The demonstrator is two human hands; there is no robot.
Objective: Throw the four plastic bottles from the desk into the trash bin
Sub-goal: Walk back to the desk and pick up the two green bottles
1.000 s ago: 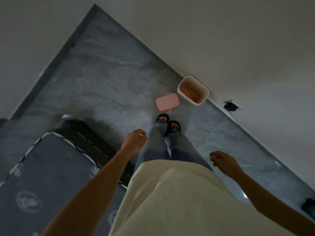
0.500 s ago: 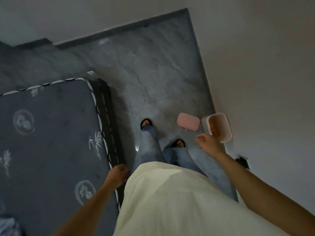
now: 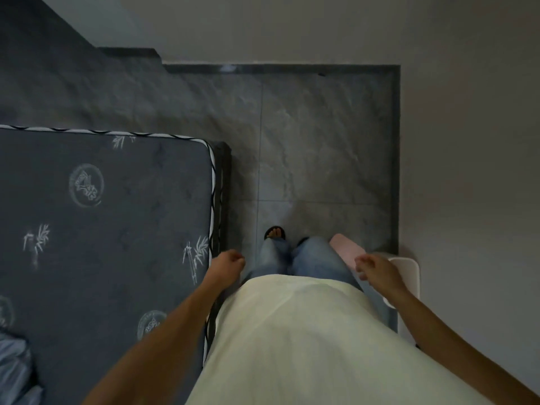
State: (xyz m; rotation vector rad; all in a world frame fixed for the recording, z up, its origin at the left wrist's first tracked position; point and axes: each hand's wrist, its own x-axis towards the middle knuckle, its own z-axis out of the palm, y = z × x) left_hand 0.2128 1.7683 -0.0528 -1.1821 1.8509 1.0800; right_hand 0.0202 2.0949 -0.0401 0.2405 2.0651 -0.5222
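Observation:
The white trash bin (image 3: 409, 271) stands on the floor against the right wall, mostly hidden behind my right hand and forearm. Its pink lid (image 3: 346, 249) lies on the floor beside it, next to my right leg. My right hand (image 3: 377, 271) hangs over the bin's near side with fingers loosely curled and nothing in it. My left hand (image 3: 229, 263) hangs by my left hip, fingers curled shut, holding nothing. No plastic bottles and no desk are in view.
A dark grey mattress (image 3: 102, 229) with white trim fills the left side, its corner close to my left leg. Grey tiled floor (image 3: 315, 147) lies ahead, bounded by plain walls (image 3: 467, 141) at the back and right. Blue cloth (image 3: 14, 369) sits at bottom left.
The view has swung left: the bin and lid slid from the middle to the right edge beside me, and the mattress now fills the left. Both hands stayed empty.

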